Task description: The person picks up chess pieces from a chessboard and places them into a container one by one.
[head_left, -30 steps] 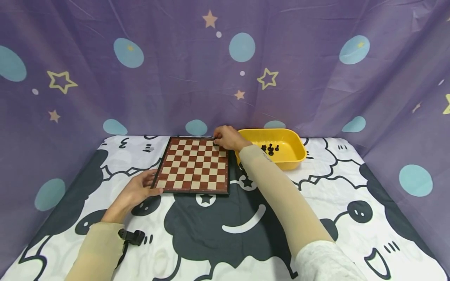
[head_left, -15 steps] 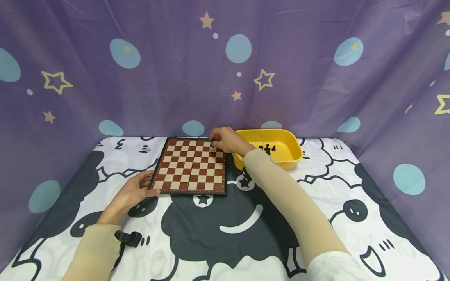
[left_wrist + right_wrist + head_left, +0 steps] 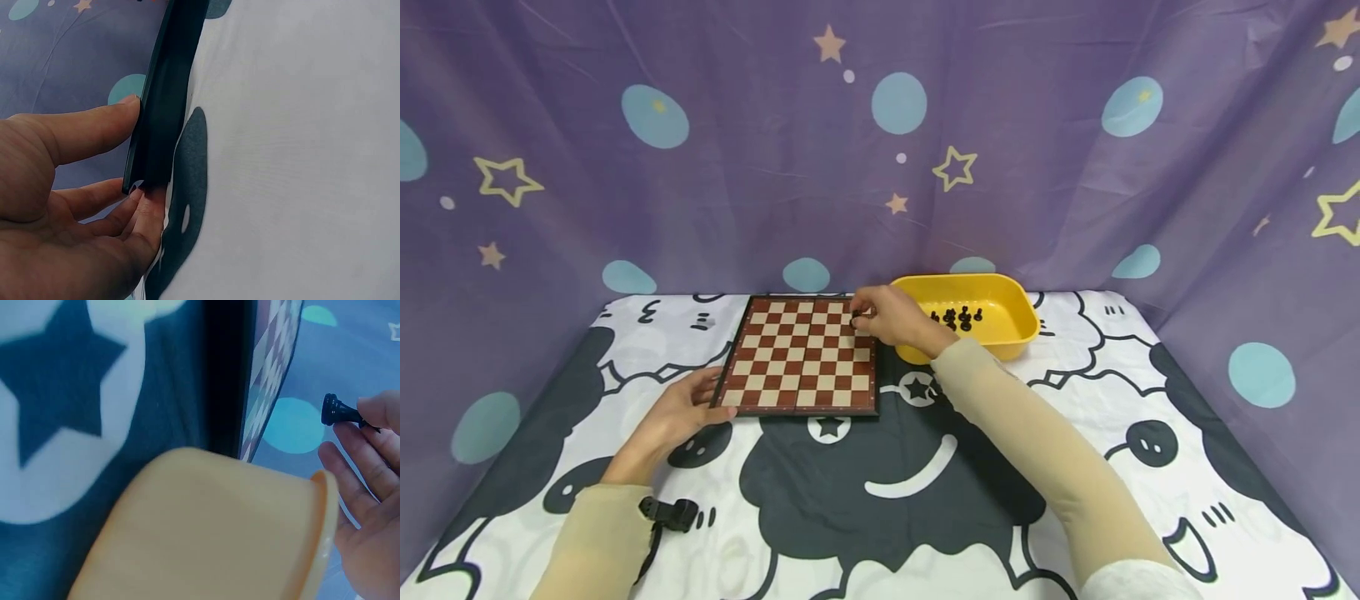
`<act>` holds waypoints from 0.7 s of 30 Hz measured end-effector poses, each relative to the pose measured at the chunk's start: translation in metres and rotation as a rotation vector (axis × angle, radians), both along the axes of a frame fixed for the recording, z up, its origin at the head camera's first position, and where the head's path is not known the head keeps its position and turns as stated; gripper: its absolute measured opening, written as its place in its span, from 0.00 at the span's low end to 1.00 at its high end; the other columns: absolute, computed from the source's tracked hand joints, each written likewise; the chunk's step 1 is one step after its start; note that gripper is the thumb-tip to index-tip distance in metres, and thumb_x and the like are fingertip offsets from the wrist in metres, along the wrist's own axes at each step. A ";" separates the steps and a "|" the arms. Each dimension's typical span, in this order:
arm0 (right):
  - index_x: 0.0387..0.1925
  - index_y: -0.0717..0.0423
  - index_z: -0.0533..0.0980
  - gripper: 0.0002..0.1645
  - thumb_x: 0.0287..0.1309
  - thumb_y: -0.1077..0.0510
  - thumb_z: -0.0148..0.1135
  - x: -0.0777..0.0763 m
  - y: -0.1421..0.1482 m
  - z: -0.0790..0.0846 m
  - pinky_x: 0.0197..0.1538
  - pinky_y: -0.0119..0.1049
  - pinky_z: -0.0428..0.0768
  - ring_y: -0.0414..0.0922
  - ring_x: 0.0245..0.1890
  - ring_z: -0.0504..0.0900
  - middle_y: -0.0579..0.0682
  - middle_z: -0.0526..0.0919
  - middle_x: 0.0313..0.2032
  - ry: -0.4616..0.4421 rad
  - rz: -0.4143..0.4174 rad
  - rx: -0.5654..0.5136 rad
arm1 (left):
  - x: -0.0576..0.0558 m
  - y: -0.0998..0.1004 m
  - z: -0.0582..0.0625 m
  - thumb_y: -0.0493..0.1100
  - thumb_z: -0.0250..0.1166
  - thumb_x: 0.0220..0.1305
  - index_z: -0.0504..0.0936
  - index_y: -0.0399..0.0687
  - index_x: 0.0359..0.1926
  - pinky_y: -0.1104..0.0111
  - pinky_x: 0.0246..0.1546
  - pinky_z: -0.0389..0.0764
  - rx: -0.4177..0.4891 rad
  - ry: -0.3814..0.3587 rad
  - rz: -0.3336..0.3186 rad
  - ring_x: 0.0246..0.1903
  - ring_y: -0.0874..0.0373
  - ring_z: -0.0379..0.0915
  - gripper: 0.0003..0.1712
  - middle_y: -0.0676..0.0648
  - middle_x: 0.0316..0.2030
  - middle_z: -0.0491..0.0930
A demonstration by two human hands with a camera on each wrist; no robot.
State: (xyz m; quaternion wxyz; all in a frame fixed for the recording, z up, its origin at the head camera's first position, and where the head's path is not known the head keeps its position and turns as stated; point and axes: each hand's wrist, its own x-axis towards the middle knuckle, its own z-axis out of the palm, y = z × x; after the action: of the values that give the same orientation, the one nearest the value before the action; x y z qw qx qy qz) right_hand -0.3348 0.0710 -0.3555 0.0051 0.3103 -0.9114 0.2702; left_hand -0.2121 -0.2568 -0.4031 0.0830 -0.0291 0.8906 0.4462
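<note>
The folding chessboard (image 3: 797, 358), with red-brown and cream squares and a dark rim, lies on the cloth. My left hand (image 3: 677, 417) holds its near left corner: the thumb presses the rim and the fingers reach under the corner, as the left wrist view shows. Over the far right squares, my right hand (image 3: 895, 318) pinches a black chess piece (image 3: 340, 411) between thumb and fingers. Its wide round base points away from the fingers, and its top is hidden in the grip. Several black chess pieces (image 3: 955, 318) sit in the yellow tub (image 3: 1009, 352).
The tub stands just right of the board, under my right wrist. A cloth with cartoon sheep (image 3: 880, 500) covers the table. Behind it hangs a purple curtain (image 3: 1045, 192) with stars and dots, close to the board's far edge.
My right hand, with the chess piece in it, has drawn a little nearer from the board's far edge. My left hand stays at the corner. The whole view has shifted slightly.
</note>
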 end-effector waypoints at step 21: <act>0.46 0.54 0.81 0.13 0.60 0.57 0.61 0.035 0.052 0.007 0.48 0.43 0.77 0.48 0.45 0.80 0.47 0.83 0.42 0.061 0.001 -0.131 | -0.001 -0.001 0.000 0.39 0.70 0.55 0.52 0.34 0.72 0.48 0.53 0.71 -0.008 -0.011 0.007 0.57 0.37 0.64 0.50 0.29 0.60 0.65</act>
State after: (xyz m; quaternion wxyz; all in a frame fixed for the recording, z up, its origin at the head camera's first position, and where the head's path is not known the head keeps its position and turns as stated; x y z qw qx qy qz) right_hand -0.3003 0.1234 -0.3487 0.0531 0.3177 -0.8911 0.3196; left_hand -0.2129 -0.2579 -0.4035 0.0862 -0.0349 0.8918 0.4427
